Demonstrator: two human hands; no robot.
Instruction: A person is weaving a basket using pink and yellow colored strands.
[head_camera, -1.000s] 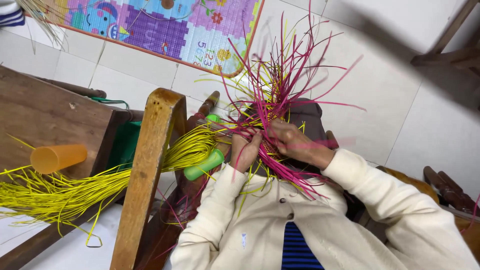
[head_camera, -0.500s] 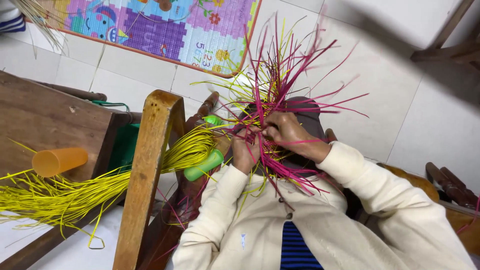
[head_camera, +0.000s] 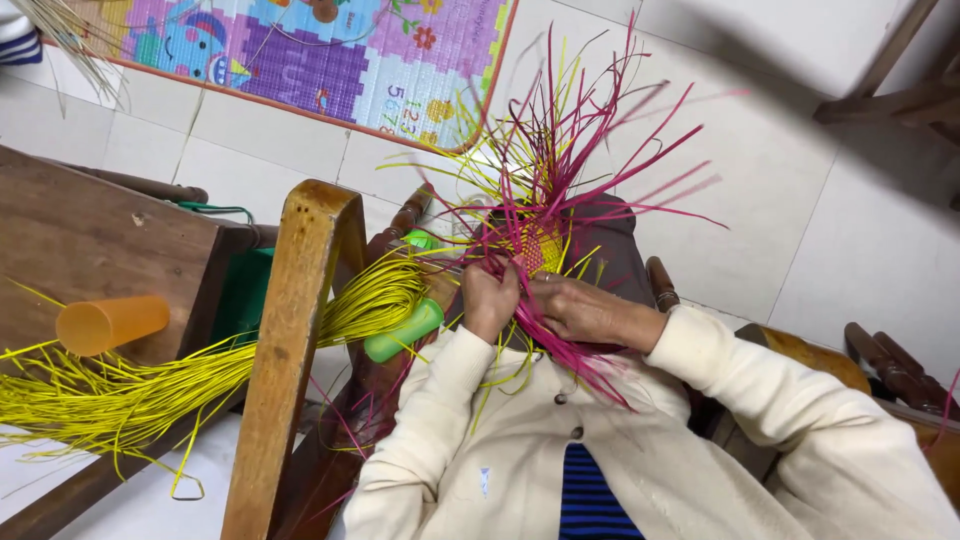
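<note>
Both hands have slid slightly lower on the lap. The left hand (head_camera: 488, 300) and right hand (head_camera: 580, 308) pinch pink and yellow strips of a half-woven basket (head_camera: 540, 245) held above the knees.

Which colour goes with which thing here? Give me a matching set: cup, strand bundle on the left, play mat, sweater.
Things:
1. cup
2. strand bundle
3. play mat
4. sweater

Colours:
A. cream
B. orange
C. many colours, with purple patches
D. yellow

Pairs: 1-B, 2-D, 3-C, 4-A
</note>
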